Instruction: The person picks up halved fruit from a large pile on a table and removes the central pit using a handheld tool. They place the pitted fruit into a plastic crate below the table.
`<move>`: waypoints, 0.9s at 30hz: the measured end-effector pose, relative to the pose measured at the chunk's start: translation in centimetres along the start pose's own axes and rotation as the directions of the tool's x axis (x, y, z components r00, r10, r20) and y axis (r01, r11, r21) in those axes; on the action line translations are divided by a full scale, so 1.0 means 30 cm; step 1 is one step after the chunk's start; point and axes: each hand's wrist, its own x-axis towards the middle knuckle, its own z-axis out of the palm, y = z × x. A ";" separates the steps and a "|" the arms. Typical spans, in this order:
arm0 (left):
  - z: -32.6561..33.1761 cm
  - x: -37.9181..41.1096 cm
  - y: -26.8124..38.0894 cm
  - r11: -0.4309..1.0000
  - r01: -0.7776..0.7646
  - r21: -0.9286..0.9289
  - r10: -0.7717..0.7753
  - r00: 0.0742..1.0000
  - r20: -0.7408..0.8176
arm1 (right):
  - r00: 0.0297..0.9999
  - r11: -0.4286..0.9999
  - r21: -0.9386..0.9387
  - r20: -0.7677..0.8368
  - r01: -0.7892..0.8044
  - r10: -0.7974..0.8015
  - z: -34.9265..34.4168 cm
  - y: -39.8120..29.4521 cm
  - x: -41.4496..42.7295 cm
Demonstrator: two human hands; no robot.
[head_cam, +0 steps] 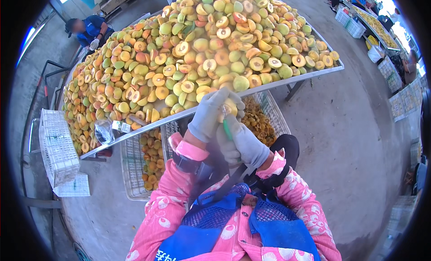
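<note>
My left hand (pixel 212 109), in a pale grey glove, holds a yellow piece of stone fruit (pixel 230 107) just off the near edge of a metal-rimmed table. The gloved right hand (pixel 247 140) grips a small tool with a green handle (pixel 227 129), its metal end against the fruit. Whether the tool is a knife or a pitting spoon I cannot tell. On the table lies a large heap of halved and whole peaches or apricots (pixel 202 45), many cut faces showing brown pits or hollows.
Below the table edge (pixel 269 86) stand a crate of brownish fruit scraps (pixel 256 121) and a crate of fruit halves (pixel 153 160). White crates (pixel 59 143) are at the left. A co-worker (pixel 91 32) sits at the far left. Other people work at a table (pixel 377 25) far right.
</note>
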 end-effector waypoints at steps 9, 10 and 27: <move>0.046 0.039 -0.085 0.990 0.032 -0.136 -0.046 0.994 -0.099 | 0.899 0.911 0.354 0.436 -0.212 0.040 -0.099 0.000 -0.008; 0.027 0.058 -0.123 0.968 0.113 -0.223 -0.137 0.986 -0.096 | 0.897 0.928 0.321 0.441 -0.189 0.029 -0.132 0.004 0.012; -0.467 -0.106 -0.062 0.205 0.081 0.975 0.843 0.492 -0.218 | 0.740 0.144 -0.988 -0.135 -0.052 -0.659 -0.450 0.120 0.261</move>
